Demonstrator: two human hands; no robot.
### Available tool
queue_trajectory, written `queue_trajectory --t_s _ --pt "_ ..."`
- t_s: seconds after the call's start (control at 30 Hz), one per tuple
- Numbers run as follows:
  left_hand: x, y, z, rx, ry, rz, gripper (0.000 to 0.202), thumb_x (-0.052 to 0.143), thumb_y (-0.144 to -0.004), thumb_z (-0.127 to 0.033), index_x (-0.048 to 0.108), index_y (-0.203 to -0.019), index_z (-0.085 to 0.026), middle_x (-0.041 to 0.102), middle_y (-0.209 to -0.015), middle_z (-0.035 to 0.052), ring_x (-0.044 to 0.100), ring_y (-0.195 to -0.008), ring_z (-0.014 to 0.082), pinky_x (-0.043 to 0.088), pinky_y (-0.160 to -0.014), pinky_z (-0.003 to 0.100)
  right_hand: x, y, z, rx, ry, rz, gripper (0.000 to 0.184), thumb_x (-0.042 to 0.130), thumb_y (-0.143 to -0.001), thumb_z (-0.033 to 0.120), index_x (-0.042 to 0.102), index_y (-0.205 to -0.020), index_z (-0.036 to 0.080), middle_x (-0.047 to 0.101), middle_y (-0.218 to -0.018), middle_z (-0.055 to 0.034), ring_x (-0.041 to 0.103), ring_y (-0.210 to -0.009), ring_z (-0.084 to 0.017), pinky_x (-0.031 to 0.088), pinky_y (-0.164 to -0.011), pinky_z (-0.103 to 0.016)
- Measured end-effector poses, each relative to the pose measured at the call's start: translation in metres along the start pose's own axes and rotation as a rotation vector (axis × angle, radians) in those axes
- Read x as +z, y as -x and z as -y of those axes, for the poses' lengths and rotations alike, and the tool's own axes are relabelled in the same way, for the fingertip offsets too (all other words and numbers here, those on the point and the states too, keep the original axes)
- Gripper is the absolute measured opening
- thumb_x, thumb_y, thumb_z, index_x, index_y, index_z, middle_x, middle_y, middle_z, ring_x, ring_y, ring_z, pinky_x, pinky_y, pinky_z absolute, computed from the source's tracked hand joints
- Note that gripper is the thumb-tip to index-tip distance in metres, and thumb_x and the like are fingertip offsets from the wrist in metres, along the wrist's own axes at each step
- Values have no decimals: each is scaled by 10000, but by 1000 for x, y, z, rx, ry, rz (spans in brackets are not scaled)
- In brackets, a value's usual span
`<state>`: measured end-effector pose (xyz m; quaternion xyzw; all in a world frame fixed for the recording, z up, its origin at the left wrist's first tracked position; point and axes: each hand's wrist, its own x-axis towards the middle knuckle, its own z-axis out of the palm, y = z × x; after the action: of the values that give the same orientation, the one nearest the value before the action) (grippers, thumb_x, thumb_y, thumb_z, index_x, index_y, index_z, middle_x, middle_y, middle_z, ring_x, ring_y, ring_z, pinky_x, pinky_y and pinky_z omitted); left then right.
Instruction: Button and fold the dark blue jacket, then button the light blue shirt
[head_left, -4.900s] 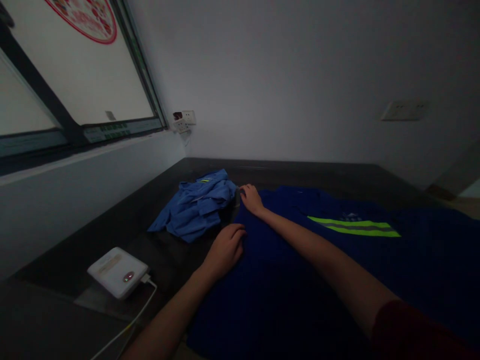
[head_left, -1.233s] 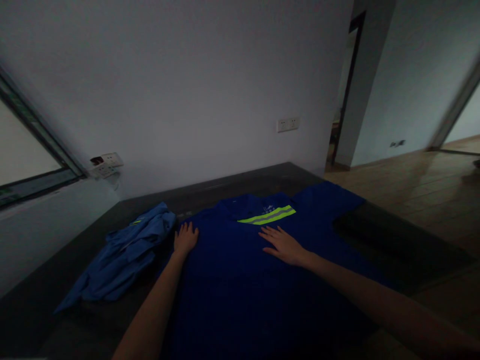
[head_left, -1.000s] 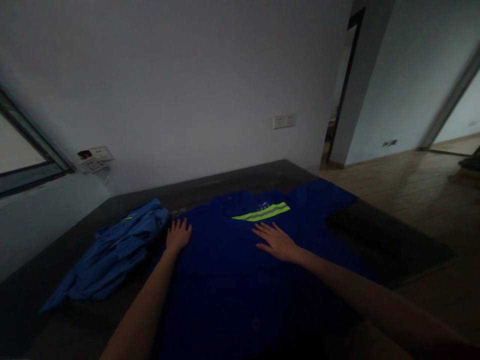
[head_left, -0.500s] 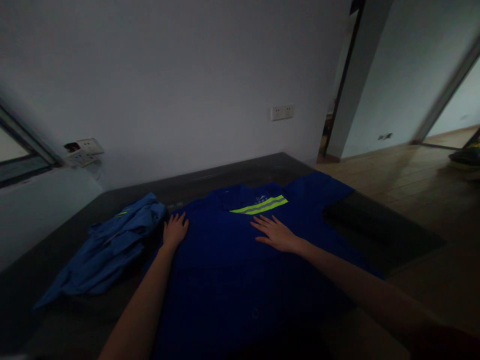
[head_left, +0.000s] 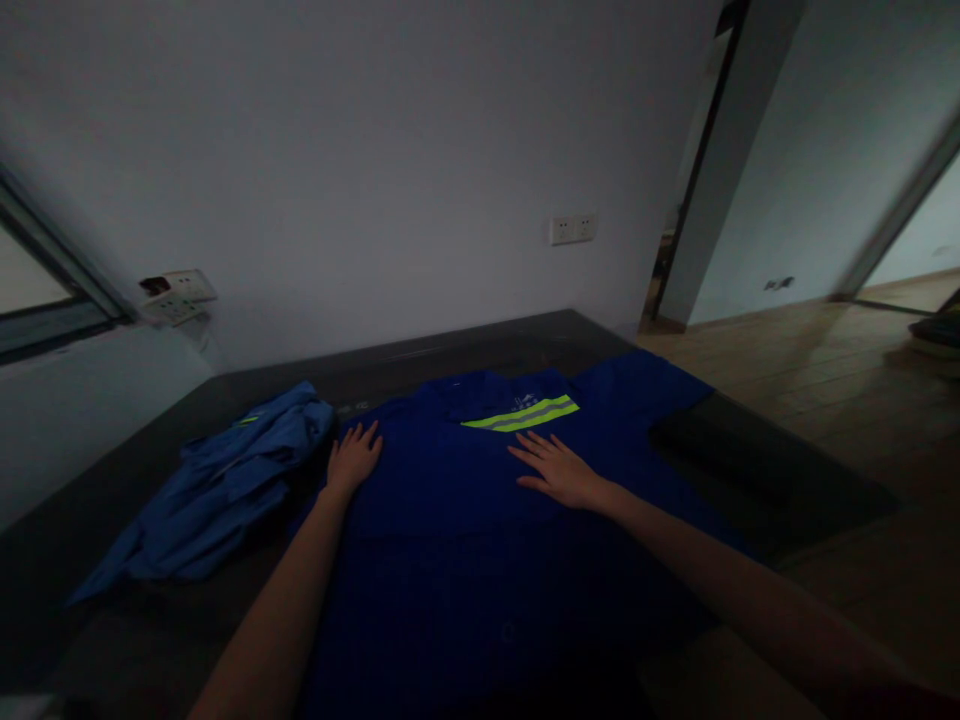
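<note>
Head camera view shows the fingers of both hands stretched out and a little spread, and no cloth is pinched between them. The fingers of the right hand lie flat on the chest of a dark blue shirt, just on the near side of its yellow-green reflective stripe, with the thumb held apart. The left hand rests palm down at the left shoulder of the same shirt, close to its edge.

Under the hands, the shirt is spread over the middle of a dark table, with its collar toward the far side and its right sleeve laid out to the far right. The near part is so dark that I cannot tell how the hem lies.

I judge that the step in hand is to smooth the shirt and keep it flat. The next move, in my opinion, calls for light, even pressure, or for the fingers to curl under an edge, because flat palms cannot lift cloth.

Farther out, a lighter blue garment lies crumpled to the left, just beside the left hand. Behind the table stands a pale wall with a socket plate.
</note>
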<state>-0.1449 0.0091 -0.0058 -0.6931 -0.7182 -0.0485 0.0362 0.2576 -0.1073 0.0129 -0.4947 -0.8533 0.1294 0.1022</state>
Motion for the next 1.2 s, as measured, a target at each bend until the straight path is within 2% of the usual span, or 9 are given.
queue_trajectory --t_s 0.2,0.3,0.37,0.47,0.57,0.67,0.8,1.0,1.2 --pt "-9 3 -3 -2 107 -99 485 348 -918 -346 454 -1370 -207 424 -1450 112 314 -1378 276 211 -1109 575 -4 1 2 -2 -34 -3 680 326 -882 670 314 -1452 301 213 -1547 -61 146 -1427 -262 97 -1137 -529" --pt "-26 1 -20 29 193 -135 454 375 -901 -291 485 -1335 -211 466 -1421 94 348 -1359 276 238 -1101 581 -8 0 0 -2 -101 -11 638 394 -882 630 401 -1413 276 272 -1528 -77 197 -1416 -262 126 -1135 -524" --pt "-43 4 -44 117 299 -137 438 385 -891 -276 515 -1301 -192 501 -1391 85 406 -1323 244 295 -1107 492 -13 -2 -5 1 -172 -39 577 439 -889 574 502 -1343 223 351 -1490 -109 280 -1388 -261 193 -1128 -489" --pt "-64 24 -95 403 480 -123 437 385 -898 -307 533 -1283 -161 525 -1366 77 456 -1282 198 338 -1100 367 -25 -4 -16 -4 -304 -155 470 483 -891 486 613 -1210 167 536 -1343 -131 468 -1264 -252 334 -1071 -418" --pt "-65 57 -143 657 481 -49 432 373 -926 -373 519 -1306 -231 485 -1407 60 382 -1339 226 276 -1122 472 -44 0 -31 34 -463 -306 384 508 -873 438 663 -1105 173 656 -1164 -100 591 -1097 -242 418 -994 -409" --pt "-46 82 -168 739 323 51 460 388 -928 -440 451 -1364 -309 390 -1479 46 297 -1387 266 180 -1122 580 -66 14 -50 156 -644 -424 346 536 -845 435 689 -1025 181 691 -1077 -83 626 -1018 -244 453 -943 -420" --pt "-23 88 -169 770 244 96 512 297 -947 -499 306 -1439 -360 281 -1532 18 210 -1420 248 172 -1130 563 -91 42 -84 346 -836 -569 285 596 -807 384 697 -963 168 702 -977 -89 637 -959 -232 489 -869 -402" --pt "-25 85 -168 753 212 86 511 286 -949 -491 286 -1446 -371 271 -1534 6 207 -1422 243 172 -1134 553 -125 93 -158 667 -1060 -829 165 638 -783 206 668 -946 203 677 -943 -54 621 -888 -167 514 -804 -333" --pt "-23 85 -168 736 198 92 510 301 -945 -491 298 -1441 -373 274 -1530 -1 218 -1419 236 181 -1138 534 -131 113 -218 1053 -1233 -1119 59 568 -796 176 552 -835 217 579 -852 -17 542 -772 -143 525 -793 -481"
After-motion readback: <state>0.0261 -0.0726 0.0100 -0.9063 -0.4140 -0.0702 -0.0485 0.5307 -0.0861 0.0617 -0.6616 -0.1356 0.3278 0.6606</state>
